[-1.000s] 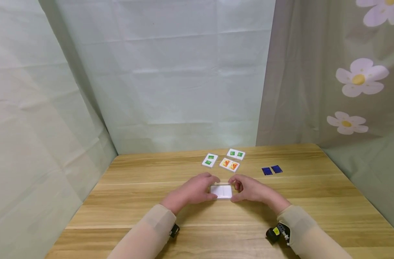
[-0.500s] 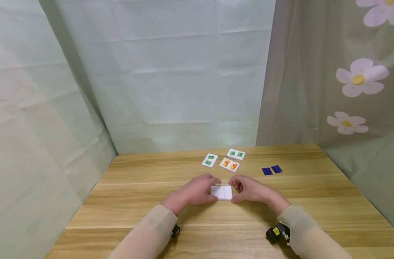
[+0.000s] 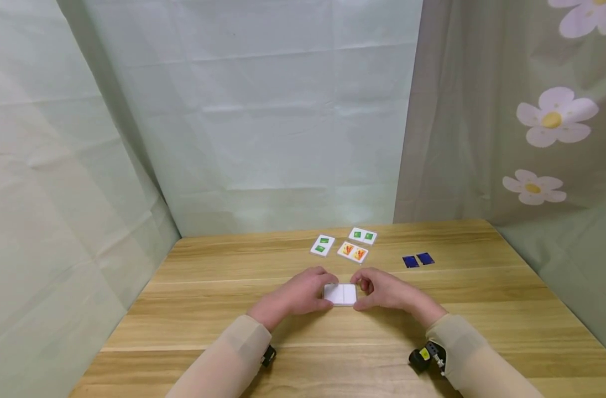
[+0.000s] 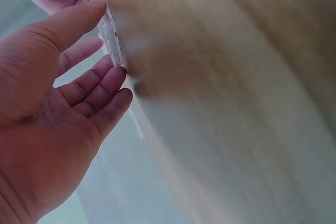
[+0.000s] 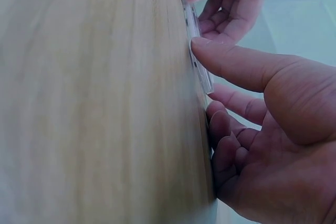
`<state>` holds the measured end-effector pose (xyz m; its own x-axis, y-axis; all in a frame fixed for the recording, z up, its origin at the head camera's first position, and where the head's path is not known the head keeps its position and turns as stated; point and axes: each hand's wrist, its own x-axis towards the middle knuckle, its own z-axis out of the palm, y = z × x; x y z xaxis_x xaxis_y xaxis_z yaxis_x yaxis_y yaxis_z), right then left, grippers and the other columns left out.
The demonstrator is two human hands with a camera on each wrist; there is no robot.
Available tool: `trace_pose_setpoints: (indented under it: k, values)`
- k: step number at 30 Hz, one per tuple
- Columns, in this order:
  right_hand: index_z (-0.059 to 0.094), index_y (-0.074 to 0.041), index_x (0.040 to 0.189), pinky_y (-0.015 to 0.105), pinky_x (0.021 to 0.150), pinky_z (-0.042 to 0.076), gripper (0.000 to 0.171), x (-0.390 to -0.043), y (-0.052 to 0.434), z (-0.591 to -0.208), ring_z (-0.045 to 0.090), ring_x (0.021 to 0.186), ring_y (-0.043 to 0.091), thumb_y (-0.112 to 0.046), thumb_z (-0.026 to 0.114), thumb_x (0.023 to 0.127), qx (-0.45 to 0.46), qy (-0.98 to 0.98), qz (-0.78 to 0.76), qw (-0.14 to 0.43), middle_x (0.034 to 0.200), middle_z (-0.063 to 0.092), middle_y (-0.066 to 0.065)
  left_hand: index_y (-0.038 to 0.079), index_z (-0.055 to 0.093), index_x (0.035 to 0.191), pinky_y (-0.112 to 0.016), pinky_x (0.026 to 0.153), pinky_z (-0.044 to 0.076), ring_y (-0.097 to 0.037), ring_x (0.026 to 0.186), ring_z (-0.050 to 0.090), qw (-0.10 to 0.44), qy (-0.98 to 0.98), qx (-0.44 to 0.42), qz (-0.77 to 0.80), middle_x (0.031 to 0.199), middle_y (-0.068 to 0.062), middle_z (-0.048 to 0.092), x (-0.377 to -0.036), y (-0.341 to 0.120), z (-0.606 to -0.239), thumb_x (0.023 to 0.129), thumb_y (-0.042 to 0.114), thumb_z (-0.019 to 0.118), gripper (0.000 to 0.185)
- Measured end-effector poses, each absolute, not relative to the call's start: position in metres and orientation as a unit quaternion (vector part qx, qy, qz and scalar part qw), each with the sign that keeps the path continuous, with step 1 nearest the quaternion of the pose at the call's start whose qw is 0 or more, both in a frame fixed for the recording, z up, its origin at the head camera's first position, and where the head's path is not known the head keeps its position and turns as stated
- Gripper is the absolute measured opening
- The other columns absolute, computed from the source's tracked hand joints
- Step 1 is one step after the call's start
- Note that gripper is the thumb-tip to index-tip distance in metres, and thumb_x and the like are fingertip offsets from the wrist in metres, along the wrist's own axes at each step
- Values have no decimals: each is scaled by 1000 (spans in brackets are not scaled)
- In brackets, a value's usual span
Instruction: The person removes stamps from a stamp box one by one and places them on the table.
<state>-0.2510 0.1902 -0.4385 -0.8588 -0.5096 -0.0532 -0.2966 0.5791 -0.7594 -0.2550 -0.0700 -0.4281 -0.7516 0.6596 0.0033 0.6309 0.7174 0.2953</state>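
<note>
Both hands hold one small white card (image 3: 340,294) that lies flat on the table (image 3: 208,326), in the middle. The left hand (image 3: 298,293) pinches its left edge with thumb and fingers. The right hand (image 3: 385,292) pinches its right edge the same way. Farther back lie two green picture cards (image 3: 323,245) (image 3: 362,236), an orange one (image 3: 353,252) and two blue squares (image 3: 418,260).

A light wooden table (image 3: 223,326) with plank seams carries a white card stack (image 3: 340,294) near its middle. Toward the far edge lie two white cards with green squares (image 3: 323,245) (image 3: 362,236) and one with orange pictures (image 3: 353,252); two dark blue cards (image 3: 418,260) sit nearer the right edge.
</note>
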Motion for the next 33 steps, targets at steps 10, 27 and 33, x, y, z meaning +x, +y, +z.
trace_pose_setpoints:
  k: [10, 27, 33]
  values:
    - [68, -8, 120, 38, 81, 45, 41, -251, 191, -441, 52, 95, 24, -12, 94, 89, -239, 883, -384, 126, 102, 57, 8, 9, 71, 141, -36, 104, 55, -20, 120, 63, 50, 925, 350, 138, 137, -8, 67, -255, -70, -430, 98, 25, 87, 48]
    - [62, -1, 151, 44, 92, 57, 68, -219, 186, -426, 61, 102, 18, -20, 92, 93, -222, 929, -285, 80, 115, 64, 2, 9, 69, 145, -38, 108, 55, -22, 124, 63, 20, 925, 361, 119, 148, -12, 59, -236, -75, -424, 102, 29, 83, 50]
    - [62, -4, 153, 54, 103, 57, 66, -198, 185, -422, 68, 122, 31, -24, 90, 96, -242, 945, -215, 37, 138, 68, 11, 9, 67, 147, -39, 109, 54, -22, 126, 64, -3, 923, 374, 86, 148, -11, 61, -219, -79, -422, 103, 30, 81, 51]
